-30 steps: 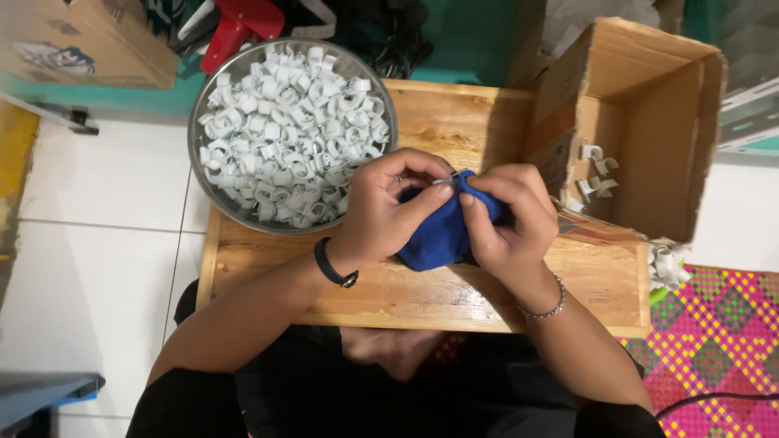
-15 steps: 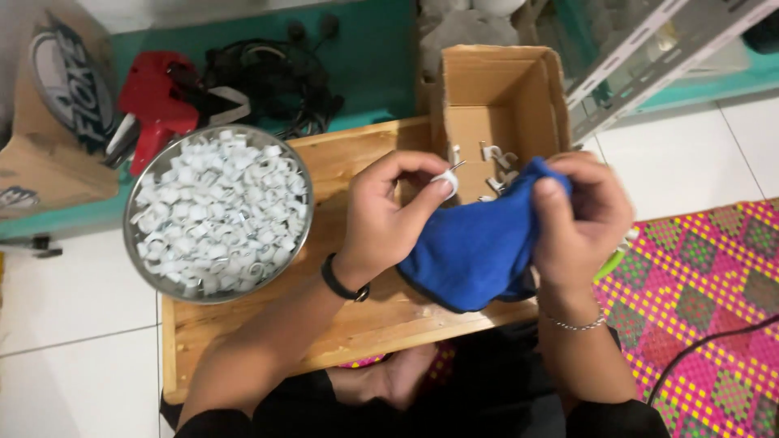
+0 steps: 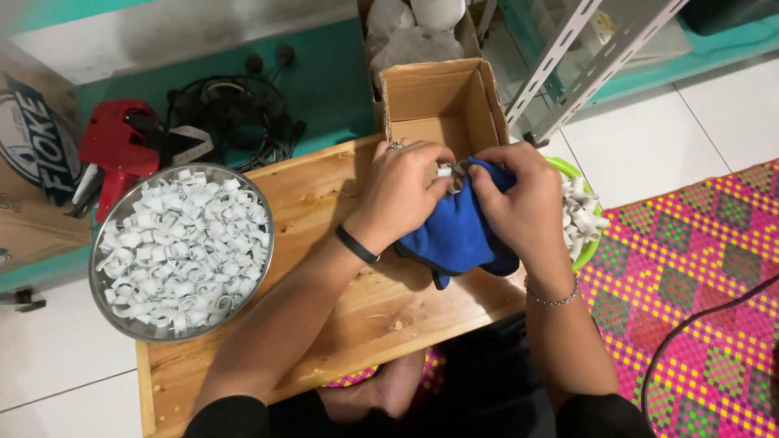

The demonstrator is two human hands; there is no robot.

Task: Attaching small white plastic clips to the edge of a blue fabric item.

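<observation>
My left hand (image 3: pixel 402 193) pinches a small white plastic clip (image 3: pixel 445 171) against a blue cloth (image 3: pixel 455 233). My right hand (image 3: pixel 523 203) grips the same blue cloth from the right, fingers folded over its top edge. Both hands meet above the wooden board (image 3: pixel 349 284), just in front of an open cardboard box (image 3: pixel 434 101). A black band sits on my left wrist and a thin bracelet on my right.
A round metal bowl (image 3: pixel 122 324) full of white clips stands at the board's left. A green bowl (image 3: pixel 580 215) with more white clips sits behind my right hand. A red tool (image 3: pixel 114 146), black cables (image 3: pixel 231 113), a metal shelf leg (image 3: pixel 568 73) and a pink woven mat (image 3: pixel 698 284) surround the board.
The view has swung, so the box now lies straight ahead. Both hands have drawn together again, bunching the blue cloth around the white clip held in the left fingers.
</observation>
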